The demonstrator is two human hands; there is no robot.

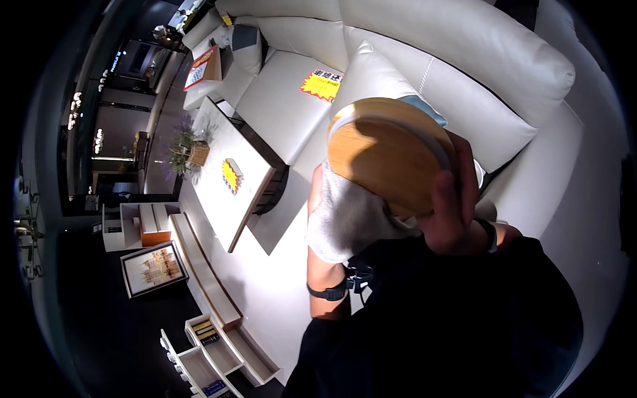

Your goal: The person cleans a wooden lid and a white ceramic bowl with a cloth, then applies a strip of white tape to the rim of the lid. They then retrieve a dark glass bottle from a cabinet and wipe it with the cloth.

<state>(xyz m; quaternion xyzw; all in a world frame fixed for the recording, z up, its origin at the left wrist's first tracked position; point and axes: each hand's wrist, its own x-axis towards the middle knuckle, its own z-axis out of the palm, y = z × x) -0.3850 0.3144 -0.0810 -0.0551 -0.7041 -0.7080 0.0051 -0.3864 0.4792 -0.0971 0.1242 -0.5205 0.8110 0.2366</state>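
My right hand grips a round wooden lid by its right edge, thumb on the near face and fingers behind. A pale ring runs around the lid between two wooden layers. Below and left of the lid, a light grey cloth covers most of my left hand. Its fingers are hidden, and the cloth lies close against the lid's lower left side. Both wrists wear dark bands. Just behind my right hand, part of a white round rim shows; the rest is hidden.
A pale leather sofa with cushions and a yellow sign stretches ahead. To the left stands a white-topped coffee table bearing a potted lavender plant. Beyond are a low cabinet, a framed picture and shelves.
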